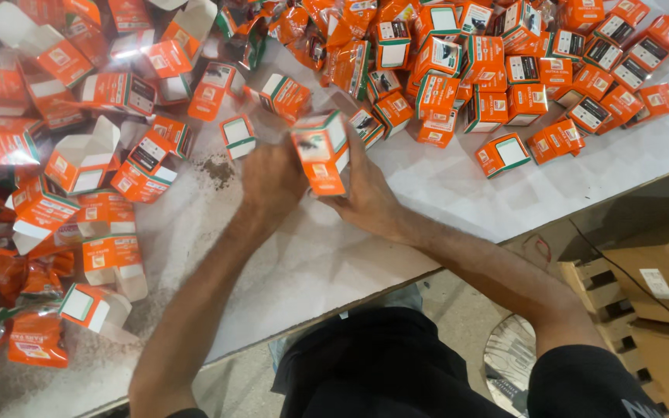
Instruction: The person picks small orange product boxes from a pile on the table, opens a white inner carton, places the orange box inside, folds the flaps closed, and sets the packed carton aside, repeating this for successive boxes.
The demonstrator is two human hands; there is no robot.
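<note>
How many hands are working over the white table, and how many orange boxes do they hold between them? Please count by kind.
Hands: 2, the left hand and the right hand
Held orange box: 1
Total: 3

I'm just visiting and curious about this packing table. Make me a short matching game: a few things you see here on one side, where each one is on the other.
Things:
1. orange box
2. heap of closed boxes
3. open empty cartons
4. brown cardboard cases

Places:
A. on the floor, lower right
B. far right of the table
C. between left hand and right hand
D. left side of the table

Pairs: 1-C, 2-B, 3-D, 4-A
</note>
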